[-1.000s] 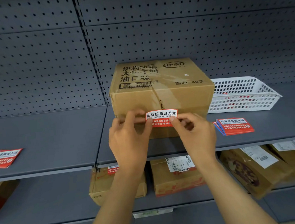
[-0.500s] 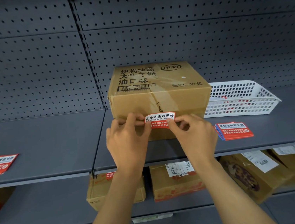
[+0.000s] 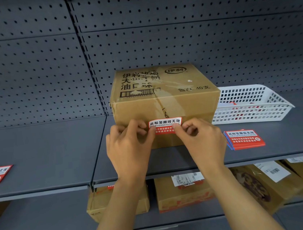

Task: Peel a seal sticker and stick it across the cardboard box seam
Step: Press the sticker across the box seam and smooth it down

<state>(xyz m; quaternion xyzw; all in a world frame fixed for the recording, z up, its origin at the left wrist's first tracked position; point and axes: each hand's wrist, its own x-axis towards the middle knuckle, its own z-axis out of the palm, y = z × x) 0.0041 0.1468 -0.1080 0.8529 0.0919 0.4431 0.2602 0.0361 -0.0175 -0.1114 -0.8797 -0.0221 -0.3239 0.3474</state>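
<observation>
Grey pegboard backs the grey shelf (image 3: 57,154) I'm working at. My left hand (image 3: 130,151) and right hand (image 3: 203,143) each pinch an end of the red-and-white sticker (image 3: 165,126), flat against the cardboard box (image 3: 164,102) front, below its taped seam. Right of it lie a sticker stack (image 3: 244,139) and a white basket (image 3: 249,103).

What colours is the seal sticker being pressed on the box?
The seal sticker is red with a white band bearing black text; head view.
</observation>
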